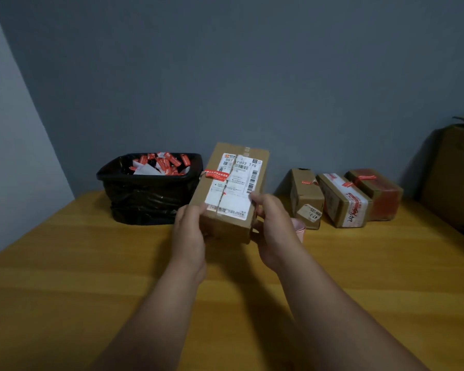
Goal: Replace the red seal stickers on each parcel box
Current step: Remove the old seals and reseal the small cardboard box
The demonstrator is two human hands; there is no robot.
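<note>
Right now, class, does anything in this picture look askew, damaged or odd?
Yes. The red seal sticker on the held parcel box sits crooked, its left end sticking out past the edge. The shipping label is creased down the middle.

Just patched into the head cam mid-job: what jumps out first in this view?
Centre frame, the left hand and right hand grip a long cardboard parcel above the wooden table, a red seal sticker across its white label. Behind it to the left stands a black-lined bin heaped with red stickers and white scraps. To the right, three smaller parcels sit in a row by the wall.
</note>
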